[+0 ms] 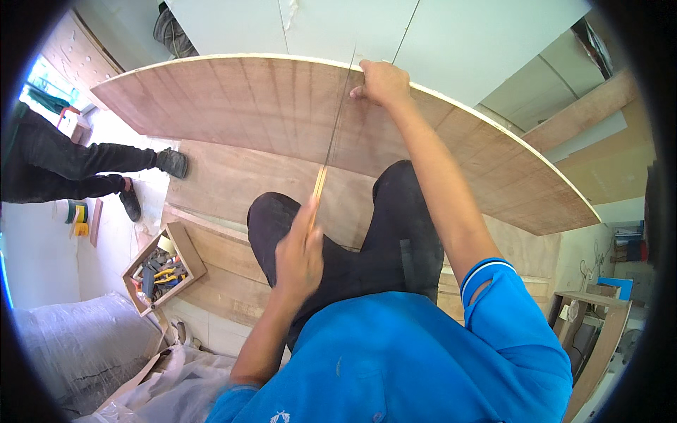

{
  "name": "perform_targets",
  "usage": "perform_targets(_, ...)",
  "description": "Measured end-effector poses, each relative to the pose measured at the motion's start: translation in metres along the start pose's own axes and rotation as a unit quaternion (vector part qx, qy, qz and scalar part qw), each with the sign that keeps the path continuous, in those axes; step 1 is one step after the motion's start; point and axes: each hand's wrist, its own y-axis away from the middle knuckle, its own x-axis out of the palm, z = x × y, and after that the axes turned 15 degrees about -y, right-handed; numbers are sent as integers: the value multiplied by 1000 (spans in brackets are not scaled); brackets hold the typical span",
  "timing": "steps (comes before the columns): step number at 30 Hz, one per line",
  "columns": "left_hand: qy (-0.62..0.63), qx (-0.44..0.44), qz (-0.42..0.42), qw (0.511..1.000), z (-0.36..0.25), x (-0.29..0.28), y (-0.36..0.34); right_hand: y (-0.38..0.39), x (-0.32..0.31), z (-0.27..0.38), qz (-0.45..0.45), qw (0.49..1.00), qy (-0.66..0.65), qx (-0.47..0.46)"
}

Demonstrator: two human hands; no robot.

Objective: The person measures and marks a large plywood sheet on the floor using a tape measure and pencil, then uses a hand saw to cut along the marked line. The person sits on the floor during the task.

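The left hand [300, 255] is blurred, so its grip on the near end of the tape [331, 141] cannot be made out. The right hand [381, 83] covers the tape's far end at the far edge of the plywood [233, 106]. The tools in the box [163, 266] at left are too small to tell. The bystander [63, 166] at far left is cut off above the legs

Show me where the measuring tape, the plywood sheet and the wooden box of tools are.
measuring tape [331, 144], head view, middle of the stretched blade.
plywood sheet [233, 106], head view, bare face left of the tape.
wooden box of tools [185, 248], head view, its right-hand wall.
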Motion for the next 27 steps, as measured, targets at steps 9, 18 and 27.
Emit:
perform_targets(9,76,94,-101,988,10,63,-172,-6,15,13,-18,1000,6,-20)
perform_targets(18,48,13,-6,999,8,-10,35,-3,-2,2,5,1000,-4,25)
perform_targets(27,52,36,-43,997,-4,46,-162,-6,5,12,-1,1000,10,-14)
